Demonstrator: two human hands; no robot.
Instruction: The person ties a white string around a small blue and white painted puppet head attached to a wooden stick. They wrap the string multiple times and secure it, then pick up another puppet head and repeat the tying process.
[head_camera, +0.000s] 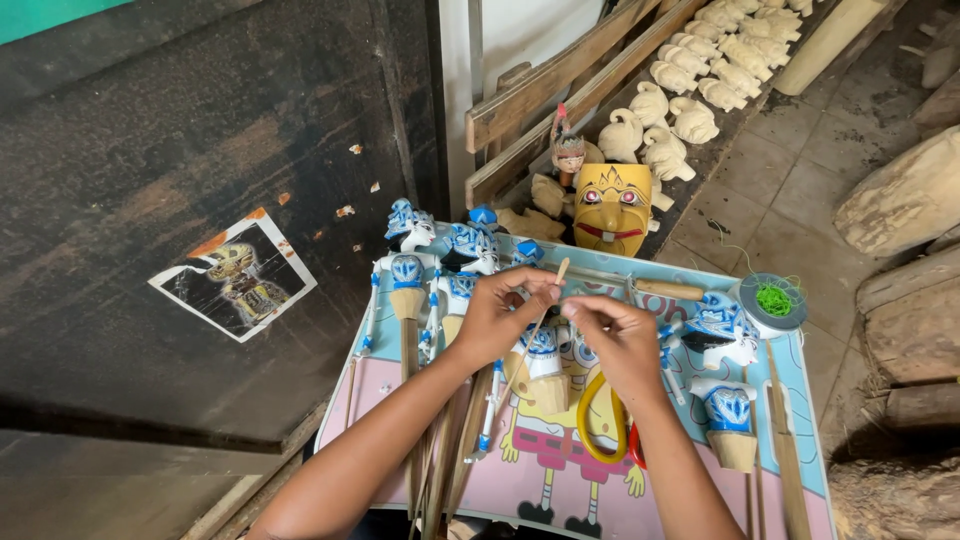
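Thin pale wooden stick, slanting from upper right to lower left, is pinched between the fingers of the left hand above the middle of the table; the right hand has its fingertips drawn together just beside the stick's upper part, but whether it grips a thread or something else there is too small to tell. Largest nearby is the dark weathered wooden door, which carries a torn paper picture of a puppet figure. Beside it leans a long slatted wooden rack holding a row of unpainted pale carved wooden puppet heads, with a yellow carved wooden mask propped at its foot. Under the hands lies the small cartoon-printed plastic table in pink and pale blue. On it rest several blue-and-white painted wooden puppet heads and bodies, some mounted on plain sticks, a bundle of plain bamboo rods near the left forearm, and a yellow-handled pair of scissors below the right wrist. At the table's far right corner sits a round spool holding bright green thread.
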